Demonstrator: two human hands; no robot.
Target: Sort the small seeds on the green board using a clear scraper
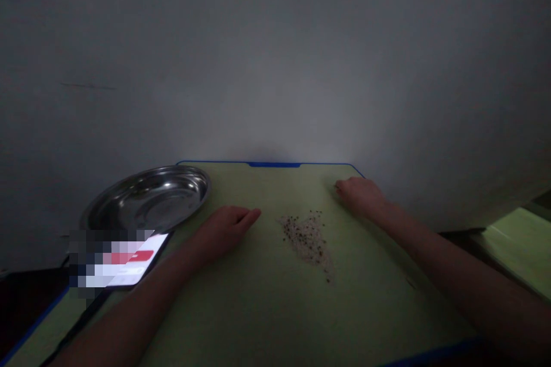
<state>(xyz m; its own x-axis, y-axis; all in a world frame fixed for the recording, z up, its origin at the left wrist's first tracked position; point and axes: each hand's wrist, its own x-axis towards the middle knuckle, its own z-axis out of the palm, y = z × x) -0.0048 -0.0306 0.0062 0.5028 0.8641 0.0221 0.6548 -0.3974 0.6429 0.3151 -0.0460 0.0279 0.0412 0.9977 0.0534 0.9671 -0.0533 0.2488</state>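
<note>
A small pile of pale grains mixed with dark bits (307,241) lies spread on the light green tabletop (241,309). Left of the pile, my left hand (230,229) rests in a loose fist with its thumb pointing toward the grains; nothing shows in it. My right hand (359,195) is beyond the pile to the right, near the table's far right corner. Its fingers are curled together, and whatever they may hold is too dark and small to make out. Neither hand touches the pile.
A shiny steel basin (159,200) stands at the left edge. In front of it lies a phone with a lit screen (138,264), partly blurred out. A grey wall (275,57) rises behind the table's blue edge. Another light green surface (520,246) is at far right.
</note>
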